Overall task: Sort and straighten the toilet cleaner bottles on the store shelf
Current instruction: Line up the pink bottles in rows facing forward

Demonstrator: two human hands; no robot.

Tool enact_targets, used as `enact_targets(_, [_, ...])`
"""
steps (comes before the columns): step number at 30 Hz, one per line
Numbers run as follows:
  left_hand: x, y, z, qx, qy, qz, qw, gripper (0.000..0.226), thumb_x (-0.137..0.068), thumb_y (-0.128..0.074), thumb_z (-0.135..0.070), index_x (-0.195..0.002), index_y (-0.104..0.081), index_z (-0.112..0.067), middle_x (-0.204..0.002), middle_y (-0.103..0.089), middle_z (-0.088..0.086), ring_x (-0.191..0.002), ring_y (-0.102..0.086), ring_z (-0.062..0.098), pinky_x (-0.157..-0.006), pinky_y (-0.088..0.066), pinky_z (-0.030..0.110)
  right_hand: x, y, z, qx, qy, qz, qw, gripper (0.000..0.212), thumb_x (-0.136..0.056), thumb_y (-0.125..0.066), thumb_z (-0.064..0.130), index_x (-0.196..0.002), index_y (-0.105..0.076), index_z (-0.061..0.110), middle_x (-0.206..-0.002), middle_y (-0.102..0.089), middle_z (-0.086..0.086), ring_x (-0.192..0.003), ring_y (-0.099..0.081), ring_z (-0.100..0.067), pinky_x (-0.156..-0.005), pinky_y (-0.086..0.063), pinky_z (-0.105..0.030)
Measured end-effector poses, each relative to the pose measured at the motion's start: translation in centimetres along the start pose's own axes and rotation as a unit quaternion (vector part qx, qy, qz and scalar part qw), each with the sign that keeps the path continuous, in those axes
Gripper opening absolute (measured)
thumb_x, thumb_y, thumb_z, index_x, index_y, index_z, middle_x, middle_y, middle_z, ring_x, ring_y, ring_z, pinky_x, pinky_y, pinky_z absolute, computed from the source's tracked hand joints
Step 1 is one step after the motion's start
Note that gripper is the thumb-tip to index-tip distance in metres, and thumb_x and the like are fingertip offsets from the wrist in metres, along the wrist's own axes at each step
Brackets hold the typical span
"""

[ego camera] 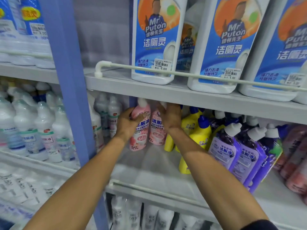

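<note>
Two pink toilet cleaner bottles stand at the back left of the middle shelf point(149, 170). My left hand point(127, 122) wraps around the left pink bottle point(141, 131), thumb across its front. My right hand point(171, 117) rests against the upper right side of the second pink bottle point(157, 130), fingers curled over its neck. Yellow bottles with blue caps point(199, 131) stand just right of my right hand. Purple bottles with white caps point(232, 150) lean further right, and reddish bottles point(295, 163) sit at the far right.
Large white and blue cleaner bottles point(157, 39) stand on the upper shelf behind a white rail point(166, 73). A blue upright post point(69, 80) separates a left bay of clear bottles point(38, 130). The lower rail point(149, 188) fronts the middle shelf.
</note>
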State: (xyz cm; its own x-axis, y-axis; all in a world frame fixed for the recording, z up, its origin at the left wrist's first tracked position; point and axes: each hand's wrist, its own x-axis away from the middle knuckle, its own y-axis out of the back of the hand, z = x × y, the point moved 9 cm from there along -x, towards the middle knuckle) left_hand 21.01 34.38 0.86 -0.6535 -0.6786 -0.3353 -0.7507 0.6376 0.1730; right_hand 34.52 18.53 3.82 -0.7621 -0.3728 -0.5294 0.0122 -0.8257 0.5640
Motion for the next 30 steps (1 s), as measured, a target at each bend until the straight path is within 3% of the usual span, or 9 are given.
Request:
enact_targets(2, [1.4,0.2,-0.3,0.023,0.006,0.012,1.000,0.029,-0.079,-0.085,-0.034,-0.100,-0.072,-0.019,-0.095,-0.077,0.003,-0.088,-0.075,0.025,-0.081,-0.062,0.052,0.5,3.3,2.1,0.026,0.049,-0.103,0.993,0.053,-0.096,-0.062,0.042,-0.121,-0.067,-0.004,-0.120,-0.069,-0.029,-0.114,-0.064,-0.044,-0.099,-0.046,-0.044])
enact_targets(4, [2.9,0.3,-0.7,0.037,0.008,0.029,0.999,0.021,-0.081,-0.083,-0.034,-0.094,-0.070,-0.023,-0.094,-0.077,0.004,-0.087,-0.075,0.025,-0.081,-0.062,0.050,1.4,5.2,3.8,0.043,0.073,-0.134,0.987,0.051,-0.094,-0.066,0.041,-0.119,-0.068,-0.003,-0.116,-0.071,-0.027,-0.111,-0.066,-0.044,-0.099,-0.050,-0.046])
enact_targets(7, [5.0,0.4,-1.0,0.059,0.006,0.034,0.998,0.018,-0.083,-0.081,-0.029,-0.092,-0.068,-0.021,-0.093,-0.076,0.004,-0.084,-0.073,0.022,-0.076,-0.061,0.040,4.0,6.3,4.4,0.027,0.087,-0.081,0.993,0.038,-0.096,-0.068,0.035,-0.114,-0.069,0.002,-0.111,-0.074,-0.021,-0.104,-0.069,-0.040,-0.087,-0.050,-0.040])
enact_targets(10, [6.7,0.0,-0.7,0.090,0.017,0.054,0.994,0.026,-0.084,-0.080,-0.031,-0.100,-0.066,-0.015,-0.097,-0.076,0.004,-0.086,-0.073,0.017,-0.073,-0.059,0.031,6.6,8.0,3.1,-0.072,0.033,-0.099,0.992,0.029,-0.095,-0.073,0.033,-0.107,-0.070,0.007,-0.099,-0.075,-0.011,-0.087,-0.069,-0.029,-0.068,-0.041,-0.027])
enact_targets(15, [8.9,-1.0,0.4,0.120,0.025,0.068,0.990,0.035,-0.084,-0.080,-0.016,-0.114,-0.063,-0.019,-0.105,-0.074,-0.001,-0.088,-0.071,0.006,-0.078,-0.059,0.025,13.5,5.6,-1.6,-0.199,-0.111,-0.036,0.973,0.054,-0.082,-0.086,0.039,-0.122,-0.057,0.018,-0.107,-0.074,0.006,-0.093,-0.071,-0.008,-0.082,-0.059,-0.030])
enact_targets(17, [9.5,-1.3,0.0,0.132,0.018,0.061,0.989,0.031,-0.084,-0.080,-0.011,-0.103,-0.062,-0.027,-0.099,-0.073,-0.006,-0.080,-0.071,-0.002,-0.072,-0.058,0.020,14.9,5.7,-2.2,-0.220,-0.117,-0.056,0.967,0.055,-0.079,-0.090,0.032,-0.122,-0.058,0.016,-0.105,-0.074,0.006,-0.091,-0.072,-0.007,-0.080,-0.061,-0.034])
enact_targets(21, [11.3,-1.9,-1.3,0.152,0.008,0.077,0.985,0.032,-0.082,-0.081,-0.010,-0.101,-0.063,-0.027,-0.094,-0.075,-0.010,-0.081,-0.072,-0.002,-0.065,-0.055,0.015,16.0,8.4,-1.8,-0.211,-0.109,-0.079,0.968,0.051,-0.077,-0.091,0.027,-0.117,-0.062,0.013,-0.097,-0.073,0.010,-0.085,-0.069,0.002,-0.074,-0.058,-0.023])
enact_targets(26, [14.5,-4.6,-4.6,0.202,-0.003,0.132,0.970,0.034,-0.083,-0.079,-0.012,-0.112,-0.064,-0.021,-0.099,-0.078,-0.009,-0.093,-0.074,0.006,-0.071,-0.058,0.020,18.5,13.3,-2.4,-0.246,-0.103,-0.099,0.959,0.049,-0.079,-0.089,0.026,-0.117,-0.063,0.013,-0.103,-0.076,0.000,-0.091,-0.074,-0.012,-0.078,-0.064,-0.037])
enact_targets(30, [17.2,-7.9,-8.8,0.225,-0.025,0.172,0.959,0.036,-0.080,-0.080,-0.019,-0.111,-0.063,-0.025,-0.102,-0.078,-0.011,-0.096,-0.074,0.007,-0.073,-0.057,0.019,20.3,19.3,-3.5,-0.253,-0.088,-0.139,0.953,0.045,-0.079,-0.089,0.019,-0.115,-0.064,0.011,-0.104,-0.076,-0.002,-0.094,-0.074,-0.015,-0.080,-0.063,-0.036])
